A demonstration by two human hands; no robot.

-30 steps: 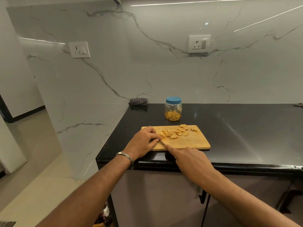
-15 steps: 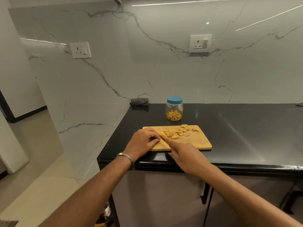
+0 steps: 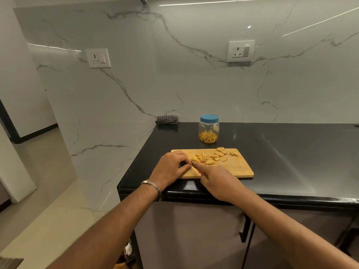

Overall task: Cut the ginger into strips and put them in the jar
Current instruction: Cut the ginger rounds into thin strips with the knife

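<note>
Ginger (image 3: 208, 157) – pale yellow rounds plus strips on board (image 3: 233, 167); left hand (image 3: 171, 167) curled at pile, right hand (image 3: 217, 181) grips knife (image 3: 192, 162).

Dim warm light, glare streaks on the marble wall (image 3: 213, 84), wide-angle bending at edges.
</note>
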